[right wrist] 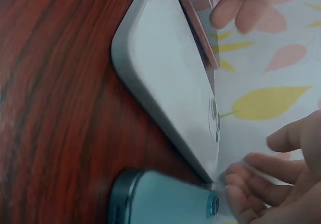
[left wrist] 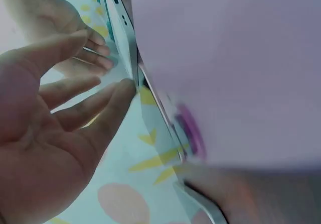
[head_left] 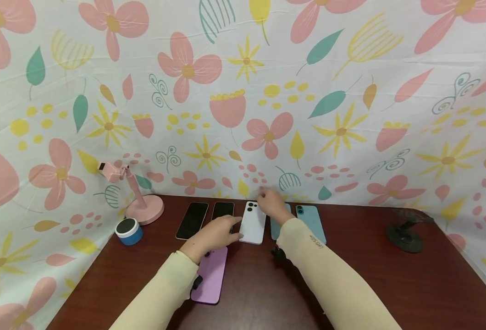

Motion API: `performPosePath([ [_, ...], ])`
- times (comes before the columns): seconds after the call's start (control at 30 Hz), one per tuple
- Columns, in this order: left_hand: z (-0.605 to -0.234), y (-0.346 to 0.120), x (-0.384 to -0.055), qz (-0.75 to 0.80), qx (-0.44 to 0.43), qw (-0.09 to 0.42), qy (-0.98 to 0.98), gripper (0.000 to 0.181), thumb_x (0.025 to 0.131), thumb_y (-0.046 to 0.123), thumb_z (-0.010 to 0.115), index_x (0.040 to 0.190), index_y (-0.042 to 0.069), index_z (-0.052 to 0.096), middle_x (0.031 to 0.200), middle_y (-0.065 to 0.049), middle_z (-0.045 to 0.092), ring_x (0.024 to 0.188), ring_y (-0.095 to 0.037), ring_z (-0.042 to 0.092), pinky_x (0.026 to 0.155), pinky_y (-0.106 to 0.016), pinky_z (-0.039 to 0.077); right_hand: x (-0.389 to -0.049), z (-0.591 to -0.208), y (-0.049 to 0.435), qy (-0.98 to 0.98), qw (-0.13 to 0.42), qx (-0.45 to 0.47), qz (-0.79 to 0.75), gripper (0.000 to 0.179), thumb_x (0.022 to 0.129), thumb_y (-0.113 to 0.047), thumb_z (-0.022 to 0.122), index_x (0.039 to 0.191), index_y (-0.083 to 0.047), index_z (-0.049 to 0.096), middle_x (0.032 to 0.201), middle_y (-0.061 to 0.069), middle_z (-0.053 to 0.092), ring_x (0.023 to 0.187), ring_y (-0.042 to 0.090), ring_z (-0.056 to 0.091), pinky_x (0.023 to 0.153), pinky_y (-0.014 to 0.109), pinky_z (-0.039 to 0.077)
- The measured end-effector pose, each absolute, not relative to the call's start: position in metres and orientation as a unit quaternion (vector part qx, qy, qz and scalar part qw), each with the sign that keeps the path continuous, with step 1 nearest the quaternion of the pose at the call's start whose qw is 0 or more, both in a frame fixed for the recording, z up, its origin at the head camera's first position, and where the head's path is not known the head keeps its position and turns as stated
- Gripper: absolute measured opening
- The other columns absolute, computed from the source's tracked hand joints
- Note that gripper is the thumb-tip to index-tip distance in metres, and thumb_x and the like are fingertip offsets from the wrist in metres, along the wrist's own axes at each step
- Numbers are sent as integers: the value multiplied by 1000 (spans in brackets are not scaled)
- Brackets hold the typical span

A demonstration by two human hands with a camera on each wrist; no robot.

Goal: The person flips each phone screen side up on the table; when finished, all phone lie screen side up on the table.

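Note:
A white phone lies camera side up between my hands. My left hand is at its left side, fingers spread and loosely bent; in the left wrist view a fingertip meets the phone's edge. At the phone's far right corner is my right hand, its fingers loosely bent and thumb apart; a faint translucent edge shows by these fingers, too blurred to name. A purple phone lies partly under my left wrist. Right of the white phone, a light blue phone is partly hidden by my right arm.
Two dark-screened phones lie on the left, another light blue phone on the right. A pink stand and blue-white round container are far left. A dark stand is far right. Floral cloth hangs behind.

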State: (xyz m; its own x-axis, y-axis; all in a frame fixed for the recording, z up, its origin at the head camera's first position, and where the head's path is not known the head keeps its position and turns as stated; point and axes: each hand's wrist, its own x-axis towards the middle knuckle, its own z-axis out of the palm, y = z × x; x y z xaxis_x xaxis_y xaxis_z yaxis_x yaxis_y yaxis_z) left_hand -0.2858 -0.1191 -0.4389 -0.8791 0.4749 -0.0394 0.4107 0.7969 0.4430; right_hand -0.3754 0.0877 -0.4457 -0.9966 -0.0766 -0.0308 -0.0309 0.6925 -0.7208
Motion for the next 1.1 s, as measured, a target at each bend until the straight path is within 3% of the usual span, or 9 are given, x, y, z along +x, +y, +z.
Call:
performPosePath([
  [0.03,-440,-116,-287,208,239,81,945,59,104,27,72,154,1,56,153,-20,61,143,-34,59,117,-49,50,-376,-446,89,924,32,-29,-380,33,108,-19,48,107,-1,76,85,10,69,57,16,47,54,28,41],
  [0.1,-442,-111,-288,189,243,92,947,63,102,28,74,155,2,55,154,-20,60,143,-34,59,117,-48,50,-376,-447,90,932,36,-32,-360,38,107,-16,50,73,-7,64,70,6,63,51,14,42,50,26,37],
  [0.17,-443,-106,-288,174,242,95,950,64,100,27,77,155,2,55,153,-19,61,142,-34,60,118,-47,50,-375,-447,90,939,40,-35,-339,47,106,-15,51,60,-16,42,56,-2,44,50,14,41,49,26,36],
  [0.53,-442,-96,-292,134,230,85,960,67,91,32,87,146,1,64,144,-19,66,134,-35,64,113,-44,54,-373,-453,83,956,24,-52,-288,49,108,-16,51,59,-17,42,53,-1,42,49,15,42,48,27,36],
  [0.7,-444,-93,-294,116,237,75,962,45,88,37,90,118,6,79,124,-12,75,114,-27,71,99,-36,57,-373,-455,81,961,18,-60,-268,46,109,-16,52,63,-16,46,56,0,44,50,16,43,49,28,36],
  [0.87,-441,-91,-294,103,237,70,964,35,86,39,91,96,8,79,107,-9,76,99,-23,71,87,-32,55,-377,-458,82,960,7,-66,-272,43,107,-14,53,65,-15,46,59,1,45,52,17,44,50,28,36],
  [0.97,-439,-90,-293,94,236,67,965,33,87,38,91,93,9,78,102,-8,76,97,-23,71,85,-31,55,-380,-459,83,959,6,-71,-273,45,106,-12,55,63,-16,44,58,0,43,52,16,42,50,27,35],
  [1.1,-439,-88,-291,85,242,59,965,33,89,35,89,103,6,79,104,-9,77,98,-24,72,85,-31,57,-384,-460,82,960,9,-75,-271,46,105,-9,58,62,-16,41,57,-1,38,51,15,39,50,27,34],
])
